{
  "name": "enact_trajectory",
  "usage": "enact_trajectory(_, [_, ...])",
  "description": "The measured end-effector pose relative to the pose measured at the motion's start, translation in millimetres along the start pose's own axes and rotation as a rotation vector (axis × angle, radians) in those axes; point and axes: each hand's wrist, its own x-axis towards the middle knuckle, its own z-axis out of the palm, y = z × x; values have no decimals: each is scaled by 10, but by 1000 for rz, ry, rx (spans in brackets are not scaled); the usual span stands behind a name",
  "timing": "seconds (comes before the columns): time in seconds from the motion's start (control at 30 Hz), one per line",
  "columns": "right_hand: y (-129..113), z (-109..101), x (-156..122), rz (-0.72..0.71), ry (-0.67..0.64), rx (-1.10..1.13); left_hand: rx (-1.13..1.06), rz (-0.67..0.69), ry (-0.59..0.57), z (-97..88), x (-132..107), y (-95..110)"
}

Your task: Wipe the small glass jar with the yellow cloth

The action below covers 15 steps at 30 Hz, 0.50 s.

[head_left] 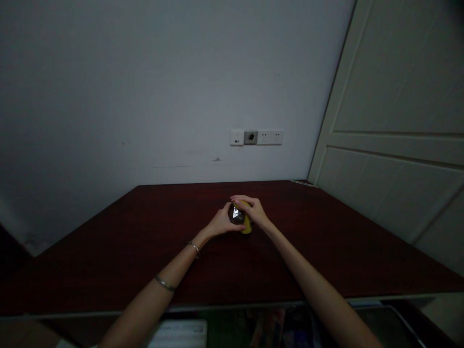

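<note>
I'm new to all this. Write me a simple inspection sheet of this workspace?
Surface: dark red tabletop, dimly lit.
Job's things: a dark shiny thing and a yellow thing against it; too dim to tell whether they are one piece.
Clutter: below the table's front edge, a white box-like item, something green and other items too dark to name.
Hands: left hand clasps the dark thing's near side; right hand curls over the yellow thing.
Cables: nothing seen.
Surroundings: pale wall with sockets behind, and a panelled door-like surface at right.
</note>
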Motion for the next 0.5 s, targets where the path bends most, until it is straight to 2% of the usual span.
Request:
enact_trajectory(0.1, [29, -16, 8, 80, 19, -20, 36, -25, -29, -1, -20, 20])
enact_trajectory(0.17, [19, -5, -20, 20, 14, -93, 72, -27, -19, 8, -17, 8])
enact_trajectory(0.33, [-54, 54, -89, -245, -101, -282, 70, -10, 30, 32, 36, -77])
enact_trajectory(0.4, [-56, 69, -82, -265, -96, -288, 36, -24, 44, 38, 53, -96])
enact_trajectory(0.5, [-21, 78, -53, -211, 3, -244, 41, -70, 108, 43, 61, -85])
